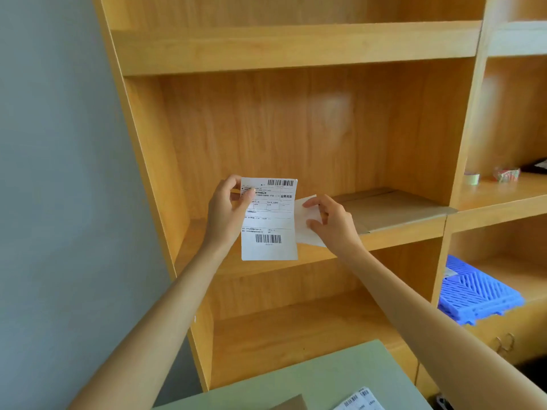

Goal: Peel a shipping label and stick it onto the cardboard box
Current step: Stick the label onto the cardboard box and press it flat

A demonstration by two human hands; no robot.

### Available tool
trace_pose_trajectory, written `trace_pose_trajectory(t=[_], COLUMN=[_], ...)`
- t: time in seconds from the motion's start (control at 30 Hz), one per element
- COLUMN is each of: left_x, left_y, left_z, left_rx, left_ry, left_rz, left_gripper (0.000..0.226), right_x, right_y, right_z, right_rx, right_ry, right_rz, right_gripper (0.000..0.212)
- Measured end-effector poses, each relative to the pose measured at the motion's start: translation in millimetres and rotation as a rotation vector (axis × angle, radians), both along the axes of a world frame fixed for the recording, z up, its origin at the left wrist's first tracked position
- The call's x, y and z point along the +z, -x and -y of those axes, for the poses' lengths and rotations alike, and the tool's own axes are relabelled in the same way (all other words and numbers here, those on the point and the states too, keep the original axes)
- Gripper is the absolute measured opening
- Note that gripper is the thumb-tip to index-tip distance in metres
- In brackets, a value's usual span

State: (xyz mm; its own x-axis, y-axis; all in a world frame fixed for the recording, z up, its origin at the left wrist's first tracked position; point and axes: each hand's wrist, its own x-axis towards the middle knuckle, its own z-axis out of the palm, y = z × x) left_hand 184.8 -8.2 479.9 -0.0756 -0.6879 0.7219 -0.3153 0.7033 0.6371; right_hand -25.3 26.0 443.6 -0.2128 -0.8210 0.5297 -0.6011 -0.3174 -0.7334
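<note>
White shipping label (268, 223) hangs upright, pinched in my left hand (228, 207); right hand (331, 221) fingers grip the peeled backing (305, 229). Cardboard box (390, 208) lies flat on the shelf, far right, nearer my right hand.

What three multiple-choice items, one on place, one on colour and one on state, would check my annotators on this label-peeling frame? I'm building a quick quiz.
1. Where does the cardboard box lie?
A. on the shelf behind the hands
B. on the green table
C. in the blue crate

2. What colour is the slatted plastic crate at right?
A. red
B. blue
C. yellow

3. What state is the shipping label in?
A. stuck on the box
B. lying on the table
C. held in the air, with its backing sheet pulled aside

Answers: 1 A, it lies flat on the wooden shelf. 2 B, the crate is plainly blue. 3 C, the left hand pinches the label and the right hand holds the backing.
</note>
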Motion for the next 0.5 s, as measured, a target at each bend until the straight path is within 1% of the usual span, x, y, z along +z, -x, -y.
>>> trace_pose_trajectory(t=[0.13, 0.27, 0.5], left_x=[-38.3, -82.9, -145.9], left_y=[41.1, 80.0, 134.8], left_z=[0.3, 0.5, -11.0], left_rx=[-0.079, -0.14, -0.195], left_ry=[-0.061, -0.145, -0.263], left_rz=[0.065, 0.141, 0.165], left_gripper=[0.007, 0.013, 0.009], right_x=[-30.0, -71.7, -131.7], right_y=[36.3, 70.4, 117.9], right_z=[-5.2, -15.9, -39.0], right_rx=[-0.075, -0.136, -0.23], right_ry=[-0.087, -0.165, -0.276], right_rz=[-0.006, 0.013, 0.017], right_gripper=[0.028, 0.025, 0.024])
